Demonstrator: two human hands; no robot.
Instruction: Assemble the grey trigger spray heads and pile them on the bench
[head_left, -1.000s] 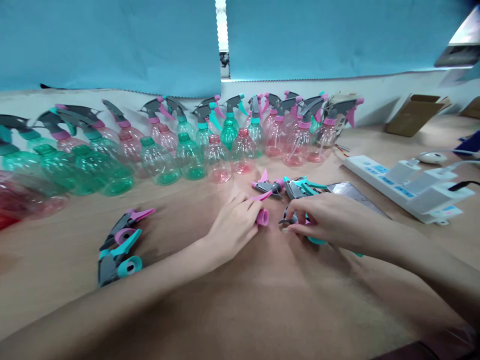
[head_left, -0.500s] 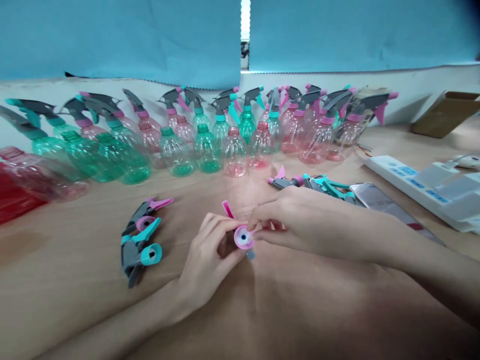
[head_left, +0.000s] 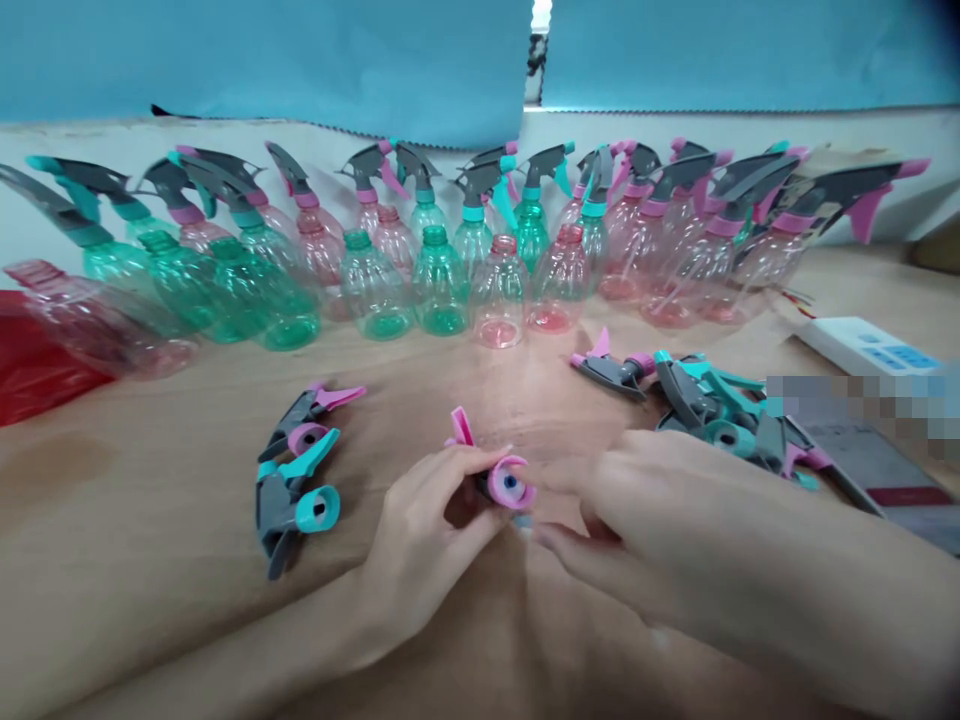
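A pink and grey trigger spray head (head_left: 512,482) is pinched between the thumb and fingers of my left hand (head_left: 427,525), with its collar opening facing me. Inside the collar is a white disc with a dark centre hole. My right hand (head_left: 630,520) is beside it, index fingertip at the collar's rim and thumb apart, with nothing seen between them. A small pale bluish piece shows just below the collar; I cannot tell whether it belongs to the head. To the left lie a teal spray head (head_left: 289,510) and a pink one (head_left: 304,425).
Loose spray heads (head_left: 705,400) lie in a pile at the right, beside a phone (head_left: 862,450) and a white power strip (head_left: 862,345). Several green and pink bottles (head_left: 442,285) line the back, many with spray tops. A red bag (head_left: 45,365) is at far left.
My right thumb and index finger have spread apart, and the hand has shifted right and nearer. The spray head stays in my left hand. The view has turned slightly.
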